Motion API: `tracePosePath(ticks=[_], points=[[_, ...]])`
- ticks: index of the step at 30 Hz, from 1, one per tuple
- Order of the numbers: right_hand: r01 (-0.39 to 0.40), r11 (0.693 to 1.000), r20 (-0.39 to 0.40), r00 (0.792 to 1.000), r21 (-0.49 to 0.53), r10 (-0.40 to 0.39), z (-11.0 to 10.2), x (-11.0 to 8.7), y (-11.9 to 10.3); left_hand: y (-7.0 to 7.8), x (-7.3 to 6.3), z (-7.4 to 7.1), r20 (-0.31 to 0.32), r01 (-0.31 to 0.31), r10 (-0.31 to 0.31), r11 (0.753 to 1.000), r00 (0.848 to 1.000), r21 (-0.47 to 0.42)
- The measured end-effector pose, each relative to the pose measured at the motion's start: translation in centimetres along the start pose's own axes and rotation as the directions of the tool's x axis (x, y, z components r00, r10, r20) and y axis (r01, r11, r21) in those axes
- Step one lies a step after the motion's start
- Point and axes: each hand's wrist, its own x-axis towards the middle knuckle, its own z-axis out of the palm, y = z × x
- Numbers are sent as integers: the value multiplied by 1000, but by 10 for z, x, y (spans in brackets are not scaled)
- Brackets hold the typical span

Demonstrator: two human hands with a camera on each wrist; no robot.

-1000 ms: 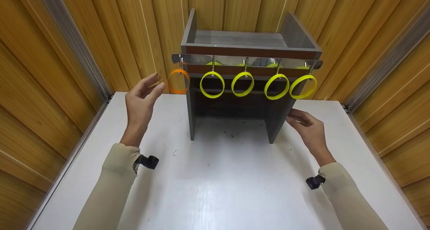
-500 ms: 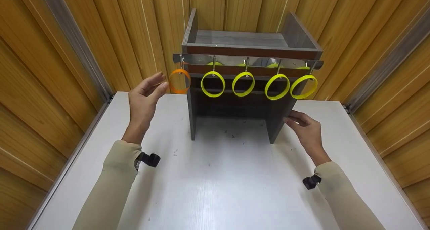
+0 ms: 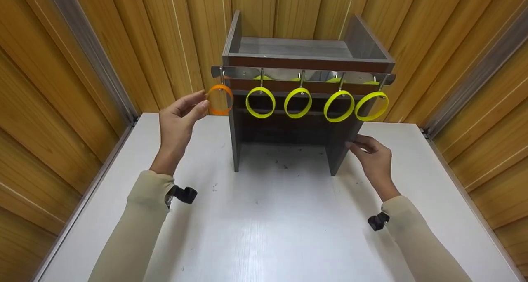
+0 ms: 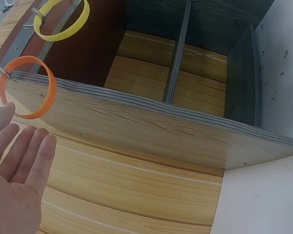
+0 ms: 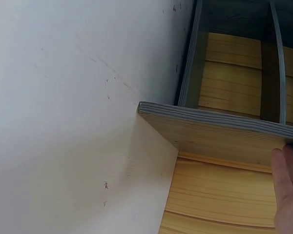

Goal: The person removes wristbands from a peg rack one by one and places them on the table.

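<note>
A left hand (image 3: 175,125), fingers parted and gripping nothing, hovers at an orange ring (image 4: 51,92), hung from a hook (image 3: 222,76) that carries its weight; contact is unclear. The right hand (image 3: 376,160), fingers loosely extended, meets the side panel (image 3: 339,152) of the grey shelf unit (image 3: 293,47), likely steadying it.

Nothing legible anywhere — no words, numbers, brands or signs.

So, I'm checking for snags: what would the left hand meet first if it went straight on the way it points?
Likely the orange ring, which hangs right before the left hand; the two may touch now, but depth is unclear.
</note>
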Motion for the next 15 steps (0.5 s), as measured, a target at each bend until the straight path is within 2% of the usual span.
tracePosePath(ticks=[15], points=[[-26,998,-47,999,-57,23,6,-2,-2,0,1,5,24,-9,9,1000,1000,-21]])
